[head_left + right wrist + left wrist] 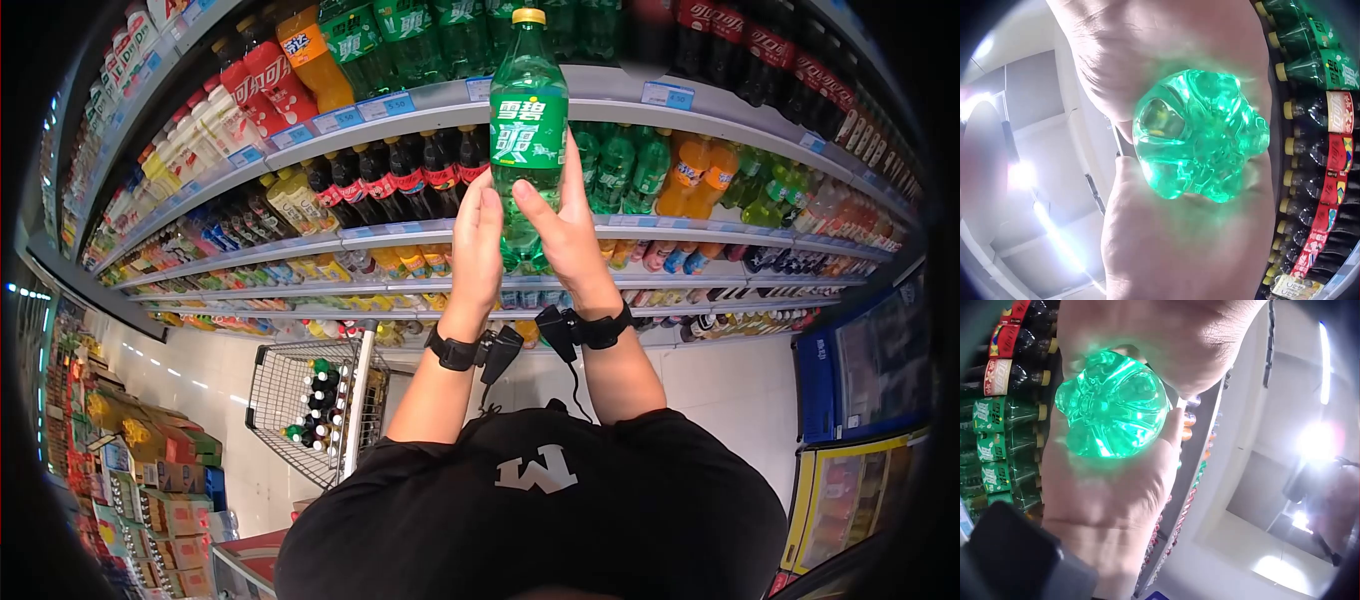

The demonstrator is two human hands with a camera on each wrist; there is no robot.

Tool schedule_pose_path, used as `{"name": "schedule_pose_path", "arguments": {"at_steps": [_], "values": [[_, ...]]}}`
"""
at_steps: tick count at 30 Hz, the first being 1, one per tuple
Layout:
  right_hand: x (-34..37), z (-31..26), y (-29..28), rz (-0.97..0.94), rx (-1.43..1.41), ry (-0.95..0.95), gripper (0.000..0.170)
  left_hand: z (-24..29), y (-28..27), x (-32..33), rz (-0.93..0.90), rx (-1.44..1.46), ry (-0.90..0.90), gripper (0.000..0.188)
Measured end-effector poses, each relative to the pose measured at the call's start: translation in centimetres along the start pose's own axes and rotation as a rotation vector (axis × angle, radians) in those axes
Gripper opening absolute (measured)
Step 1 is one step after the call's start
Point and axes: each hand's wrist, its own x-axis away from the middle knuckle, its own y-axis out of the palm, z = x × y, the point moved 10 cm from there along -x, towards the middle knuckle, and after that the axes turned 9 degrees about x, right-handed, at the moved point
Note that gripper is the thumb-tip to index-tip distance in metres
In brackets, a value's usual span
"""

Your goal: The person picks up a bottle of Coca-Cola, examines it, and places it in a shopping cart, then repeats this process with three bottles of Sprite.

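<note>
A green bottle [529,125] with a yellow cap stands upright between two hands in front of the shelves. The left hand [478,245] holds its lower left side, and the right hand [568,235] grips the lower right side with the thumb across the front. From below, the ribbed green base [1113,406] shows between both palms in the left wrist view. In the right wrist view the same base [1200,134] fills the space between the palms. The fingers behind the bottle are mostly hidden.
Shelves [420,112] of bottled drinks curve across the view, with dark cola bottles [405,180] on the tier behind the hands. A wire shopping cart [262,405] holding several bottles stands at the lower left. Stacked boxes [180,480] lie farther left, and a yellow-framed cabinet [815,500] stands at the right.
</note>
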Motion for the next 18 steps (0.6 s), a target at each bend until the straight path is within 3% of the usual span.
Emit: {"name": "schedule_pose_path", "arguments": {"at_steps": [2,4,6,12,14,15,18], "values": [[-0.2,0.3,-0.6,0.024,0.074,-0.013,0.085,0.6,1.2,0.3,-0.071,-0.114,0.117,0.051],[-0.2,1.3,-1.3,-0.001,0.075,0.015,0.080,-0.1,1.1,0.2,-0.092,-0.186,0.102,0.053],[-0.2,1.4,-1.3,-0.049,-0.125,0.039,0.074,-1.1,0.0,0.2,0.018,0.025,0.007,0.048],[0.4,0.6,-0.2,-0.105,-0.030,0.022,0.079,-2.2,-0.3,1.1,0.033,0.182,-0.122,0.041],[0.6,0.7,-0.4,-0.087,-0.041,-0.014,0.080,-2.4,-1.5,1.0,0.046,-0.002,-0.057,0.042],[0.8,0.7,-0.3,-0.066,-0.032,-0.016,0.082,-1.1,-0.7,1.2,0.018,-0.113,0.057,0.044],[1.3,1.2,0.4,-0.138,-0.086,-0.026,0.079,0.7,-0.5,2.3,0.130,-0.170,0.156,0.043]]}}
